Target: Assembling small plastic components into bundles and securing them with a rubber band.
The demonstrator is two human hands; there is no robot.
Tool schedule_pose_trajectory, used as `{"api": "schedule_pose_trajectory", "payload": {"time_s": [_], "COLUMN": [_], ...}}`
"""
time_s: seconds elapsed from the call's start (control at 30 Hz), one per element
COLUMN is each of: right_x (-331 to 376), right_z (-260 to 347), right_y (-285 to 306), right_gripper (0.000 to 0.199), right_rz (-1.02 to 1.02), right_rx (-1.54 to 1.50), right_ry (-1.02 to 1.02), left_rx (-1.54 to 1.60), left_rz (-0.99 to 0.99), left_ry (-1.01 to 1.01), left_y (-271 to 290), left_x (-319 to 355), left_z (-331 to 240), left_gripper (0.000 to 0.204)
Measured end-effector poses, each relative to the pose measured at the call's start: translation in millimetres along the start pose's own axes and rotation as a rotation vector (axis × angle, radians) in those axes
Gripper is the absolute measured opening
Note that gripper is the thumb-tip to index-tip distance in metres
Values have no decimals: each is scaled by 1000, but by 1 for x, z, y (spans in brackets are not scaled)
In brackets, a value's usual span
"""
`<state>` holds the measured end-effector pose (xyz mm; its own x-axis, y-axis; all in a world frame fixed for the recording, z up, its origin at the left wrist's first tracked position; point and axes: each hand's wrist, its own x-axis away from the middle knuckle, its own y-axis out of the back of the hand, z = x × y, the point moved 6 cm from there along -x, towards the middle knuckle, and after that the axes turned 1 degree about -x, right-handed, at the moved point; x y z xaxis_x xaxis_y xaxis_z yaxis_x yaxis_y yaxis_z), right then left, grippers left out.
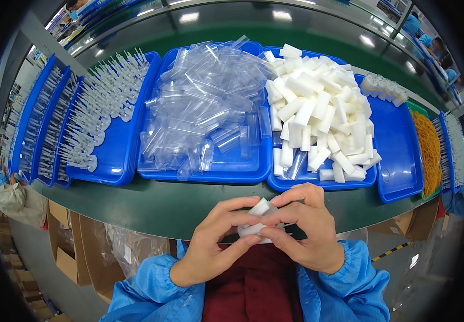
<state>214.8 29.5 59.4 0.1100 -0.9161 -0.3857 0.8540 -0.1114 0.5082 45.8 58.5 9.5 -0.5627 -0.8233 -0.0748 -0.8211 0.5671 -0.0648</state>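
My left hand (217,241) and my right hand (306,225) meet close to my body, just below the edge of the green bench (167,204). Together they pinch a small white foam block (258,208) and a clear plastic piece (253,229) between fingertips; most of both is hidden by the fingers. Straight ahead, a blue tray (318,185) holds a heap of white foam blocks (318,107). Left of it, another blue tray (210,173) is piled with clear plastic sleeves (205,102).
Further left, blue trays (114,172) carry rows of clear syringe-like parts (103,102). At the right stand a nearly bare blue tray (401,155) and a bin of orange rubber bands (429,150). Cardboard boxes (73,241) sit under the bench. Other people work in the background.
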Motion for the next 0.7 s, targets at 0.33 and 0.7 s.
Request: {"api": "schedule_pose_trajectory", "payload": {"time_s": [0.33, 0.7], "right_x": [-6, -16], "right_z": [5, -17], "right_y": [1, 32], "right_gripper": [35, 28], "right_rz": [161, -25], "right_rx": [131, 328], "right_ry": [154, 81], "left_rx": [-235, -347], "left_rz": [72, -16], "left_ry": [-53, -74], "left_y": [2, 13], "left_x": [-4, 2], "left_z": [-8, -10], "left_gripper": [37, 33]}}
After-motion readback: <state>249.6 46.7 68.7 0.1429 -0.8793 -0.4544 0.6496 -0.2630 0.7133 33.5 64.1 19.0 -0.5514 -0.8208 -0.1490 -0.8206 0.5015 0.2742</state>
